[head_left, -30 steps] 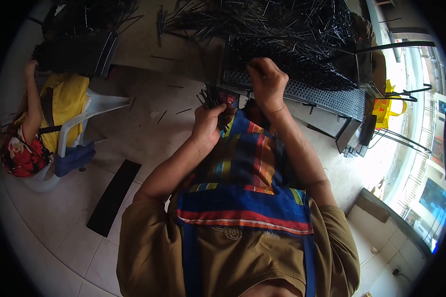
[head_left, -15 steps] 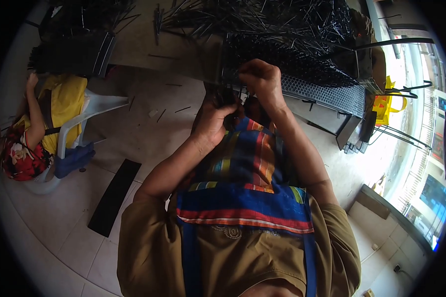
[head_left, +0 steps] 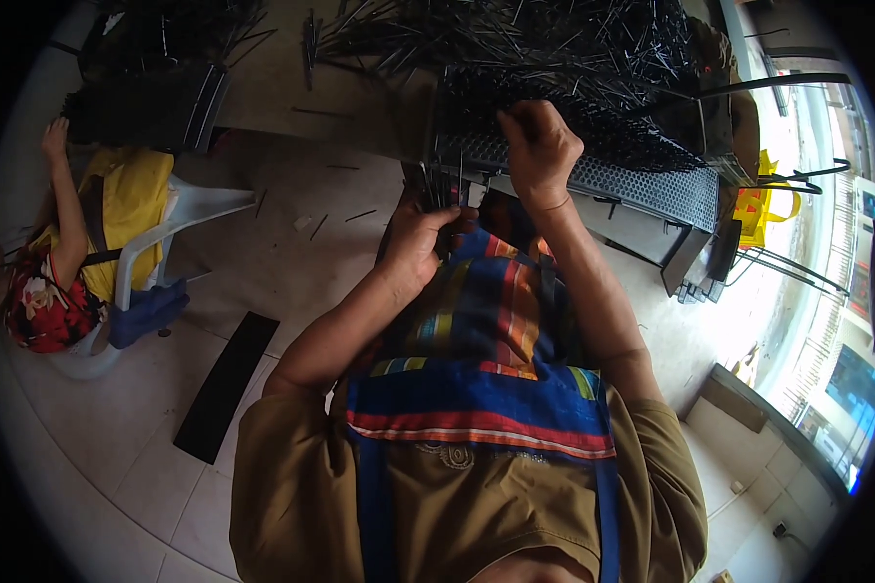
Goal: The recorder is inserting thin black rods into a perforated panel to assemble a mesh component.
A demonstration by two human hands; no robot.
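black sticks (head_left: 437,185) clasped in your left hand (head_left: 419,236); right hand (head_left: 542,155) curled by perforated panel (head_left: 642,194), can't tell its grip.

- I can read no words or numbers anywhere in my view
- I see a reddish print on the yellow bag (head_left: 749,233), too small for me to make out
- The blue panel (head_left: 854,381) outside looks blurred

The stick pile (head_left: 554,34) lay on the table (head_left: 282,92), behind the perforated panel (head_left: 642,189). The chair (head_left: 199,206) stood left of the panel, the bag (head_left: 750,222) right.
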